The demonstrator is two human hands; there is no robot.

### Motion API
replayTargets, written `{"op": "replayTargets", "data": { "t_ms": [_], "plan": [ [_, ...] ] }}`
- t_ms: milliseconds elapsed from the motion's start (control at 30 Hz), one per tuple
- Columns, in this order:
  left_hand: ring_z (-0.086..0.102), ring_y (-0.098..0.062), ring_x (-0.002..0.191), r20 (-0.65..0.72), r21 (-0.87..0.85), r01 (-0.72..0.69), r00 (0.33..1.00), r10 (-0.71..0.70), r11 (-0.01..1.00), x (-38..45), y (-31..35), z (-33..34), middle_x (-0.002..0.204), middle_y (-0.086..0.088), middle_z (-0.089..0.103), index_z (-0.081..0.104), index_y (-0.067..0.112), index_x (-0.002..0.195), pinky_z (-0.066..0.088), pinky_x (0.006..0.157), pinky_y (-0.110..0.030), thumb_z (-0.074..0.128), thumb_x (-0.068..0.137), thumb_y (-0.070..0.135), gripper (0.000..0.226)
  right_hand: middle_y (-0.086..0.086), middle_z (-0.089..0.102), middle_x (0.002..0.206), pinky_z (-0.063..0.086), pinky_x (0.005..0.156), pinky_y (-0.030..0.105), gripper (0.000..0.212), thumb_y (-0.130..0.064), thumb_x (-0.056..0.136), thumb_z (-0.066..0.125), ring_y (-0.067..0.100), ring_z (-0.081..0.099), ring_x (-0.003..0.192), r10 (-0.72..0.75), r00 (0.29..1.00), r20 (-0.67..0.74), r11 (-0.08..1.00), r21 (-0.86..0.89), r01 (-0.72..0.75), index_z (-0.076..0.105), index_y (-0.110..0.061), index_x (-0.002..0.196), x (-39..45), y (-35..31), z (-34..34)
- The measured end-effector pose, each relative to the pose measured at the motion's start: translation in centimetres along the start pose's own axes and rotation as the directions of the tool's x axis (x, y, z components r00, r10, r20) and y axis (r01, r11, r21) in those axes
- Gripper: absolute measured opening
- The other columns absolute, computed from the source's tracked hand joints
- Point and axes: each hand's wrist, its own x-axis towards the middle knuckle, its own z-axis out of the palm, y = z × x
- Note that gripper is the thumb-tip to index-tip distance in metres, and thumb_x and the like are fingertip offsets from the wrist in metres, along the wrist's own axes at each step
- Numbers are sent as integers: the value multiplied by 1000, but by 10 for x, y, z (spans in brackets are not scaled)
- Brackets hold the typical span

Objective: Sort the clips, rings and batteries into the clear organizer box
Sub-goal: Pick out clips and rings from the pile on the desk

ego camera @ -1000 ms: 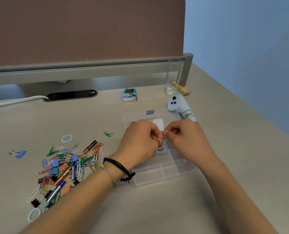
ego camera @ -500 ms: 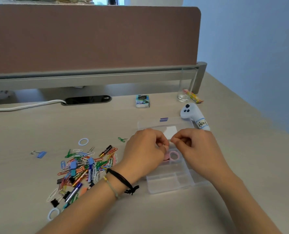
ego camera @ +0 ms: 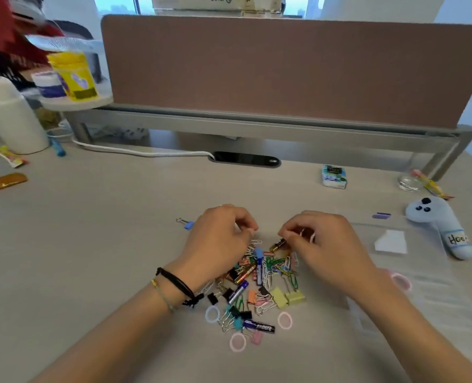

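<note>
On the desk (ego camera: 119, 217), both hands work the pile (ego camera: 257, 286) left of the box (ego camera: 436, 286): right hand (ego camera: 326, 244) pinches a battery (ego camera: 277, 245) for sorting, left hand (ego camera: 221, 239) curled, contents unclear.

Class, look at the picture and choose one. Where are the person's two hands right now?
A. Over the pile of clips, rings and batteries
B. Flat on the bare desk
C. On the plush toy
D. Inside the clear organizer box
A: the left hand and right hand are both over the pile, with the clear organizer box off beside the right forearm.
</note>
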Motion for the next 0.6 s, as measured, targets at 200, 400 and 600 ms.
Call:
{"op": "replayTargets", "data": {
  "t_ms": [200, 400, 600],
  "plan": [
    [59, 3, 77, -27, -21, 18, 999, -19, 1000, -6, -25, -11, 90, 17, 67, 76, 32, 94, 46, 67, -17, 65, 90, 23, 15, -11, 69, 90, 51, 69, 29, 14, -26, 88, 66, 6, 59, 76, 22, 1000, -4, 995, -93, -22, 75, -29, 98, 55, -14, 51],
    [61, 0, 72, -29, -79, 54, 998, -56, 995, -7, -35, -17, 87, 17, 67, 76, 31, 92, 48, 67, -19, 65, 90, 21, 15, -9, 67, 89, 49, 69, 29, 20, -43, 84, 71, 11, 61, 80, 78, 996, 37, 986, -152, -72, 74, -28, 97, 78, -10, 74],
    [61, -2, 68, -31, -94, 51, 998, -54, 994, -8, -36, -20, 83, 16, 67, 76, 30, 90, 52, 67, -23, 64, 88, 18, 16, -11, 64, 74, 50, 62, 30, 14, -34, 78, 77, 10, 61, 70, 124, 991, 41, 987, -108, -119, 67, -26, 81, 83, -12, 76]
  ]
}}
